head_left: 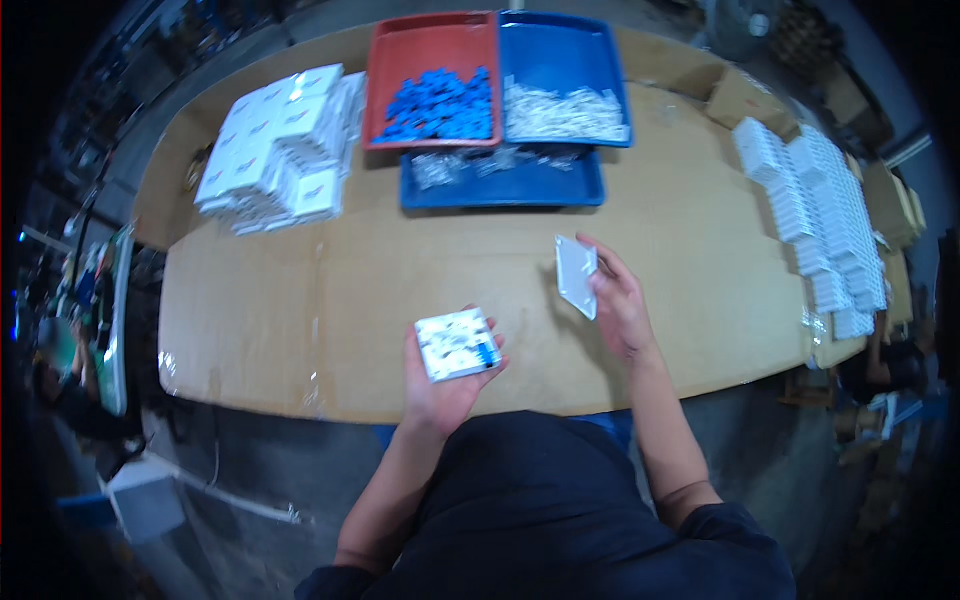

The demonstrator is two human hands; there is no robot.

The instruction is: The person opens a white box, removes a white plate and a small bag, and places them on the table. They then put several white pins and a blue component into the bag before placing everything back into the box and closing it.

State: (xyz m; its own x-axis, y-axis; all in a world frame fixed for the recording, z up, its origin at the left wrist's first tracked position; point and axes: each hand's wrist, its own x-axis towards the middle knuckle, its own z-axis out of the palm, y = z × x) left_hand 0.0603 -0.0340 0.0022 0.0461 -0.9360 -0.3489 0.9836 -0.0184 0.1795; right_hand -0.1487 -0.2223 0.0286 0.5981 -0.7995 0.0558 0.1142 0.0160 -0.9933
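My left hand holds a small white square unit flat on its palm, its back facing up with a blue piece at one corner. My right hand grips a thin white square plate by its edge, tilted on end just above the cardboard-covered table. The two hands are apart, the plate to the right of and slightly beyond the unit.
At the far side stand a red tray with several blue parts, a blue tray with white parts, and a lower blue tray with clear bags. White boxes are stacked far left; rows of white plates lie right.
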